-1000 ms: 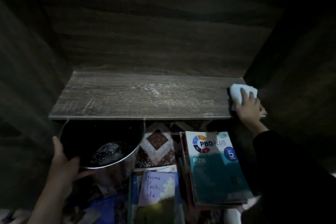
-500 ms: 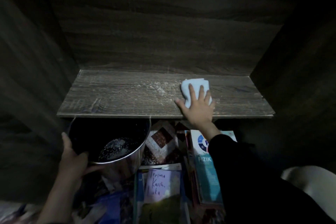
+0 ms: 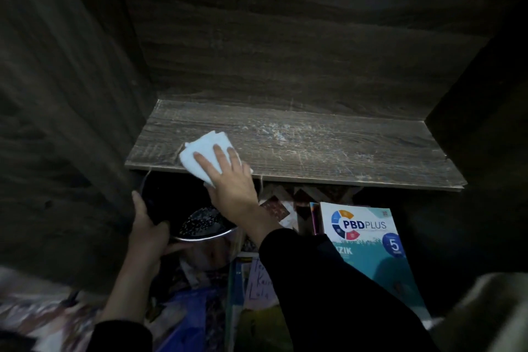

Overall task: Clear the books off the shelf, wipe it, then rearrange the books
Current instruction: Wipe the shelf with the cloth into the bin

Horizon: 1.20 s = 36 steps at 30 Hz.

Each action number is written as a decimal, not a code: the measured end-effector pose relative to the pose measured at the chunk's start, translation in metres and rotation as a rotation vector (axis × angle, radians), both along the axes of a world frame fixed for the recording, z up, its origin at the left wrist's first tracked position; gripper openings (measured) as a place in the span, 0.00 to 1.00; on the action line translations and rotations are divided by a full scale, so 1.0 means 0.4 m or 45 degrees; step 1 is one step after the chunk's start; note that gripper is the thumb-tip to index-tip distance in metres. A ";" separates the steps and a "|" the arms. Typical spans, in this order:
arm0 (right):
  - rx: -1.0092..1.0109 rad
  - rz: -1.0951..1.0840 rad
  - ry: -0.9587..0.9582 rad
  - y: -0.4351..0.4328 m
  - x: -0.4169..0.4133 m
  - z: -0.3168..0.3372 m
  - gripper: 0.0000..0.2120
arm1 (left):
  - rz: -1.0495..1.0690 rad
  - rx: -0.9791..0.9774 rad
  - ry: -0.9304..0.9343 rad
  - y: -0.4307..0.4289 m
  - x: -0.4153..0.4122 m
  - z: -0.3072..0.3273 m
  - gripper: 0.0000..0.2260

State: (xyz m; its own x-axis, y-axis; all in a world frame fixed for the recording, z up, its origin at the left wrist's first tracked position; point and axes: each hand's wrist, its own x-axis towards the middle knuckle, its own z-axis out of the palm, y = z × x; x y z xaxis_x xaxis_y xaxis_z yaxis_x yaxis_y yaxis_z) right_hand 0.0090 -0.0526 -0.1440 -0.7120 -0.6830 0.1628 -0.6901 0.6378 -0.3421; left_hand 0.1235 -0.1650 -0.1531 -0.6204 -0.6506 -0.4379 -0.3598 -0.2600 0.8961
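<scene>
The dark wooden shelf (image 3: 328, 148) has no books on it and shows pale dusty streaks in its middle. My right hand (image 3: 228, 183) presses a folded white cloth (image 3: 204, 151) flat on the shelf's front left part, at the edge. Just below that edge my left hand (image 3: 147, 230) grips the rim of a shiny metal pot (image 3: 197, 228). Books lie on the floor below: a teal PBD Plus book (image 3: 368, 248) at the right and a stack with a handwritten note (image 3: 257, 283) in the middle.
Dark wooden side walls (image 3: 71, 123) and a back panel (image 3: 285, 46) close in the shelf. A patterned tile or mat (image 3: 280, 206) shows under the shelf. More colourful books (image 3: 185, 317) lie at the lower left. A pale blurred object (image 3: 485, 311) sits at the lower right.
My right hand has swept the cloth from the shelf's right end across to its front left edge. My left hand keeps holding the pot under that edge.
</scene>
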 end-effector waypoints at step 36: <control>-0.181 -0.010 -0.127 0.078 0.088 -0.280 0.23 | 0.149 -0.197 -0.266 0.008 0.021 -0.270 0.37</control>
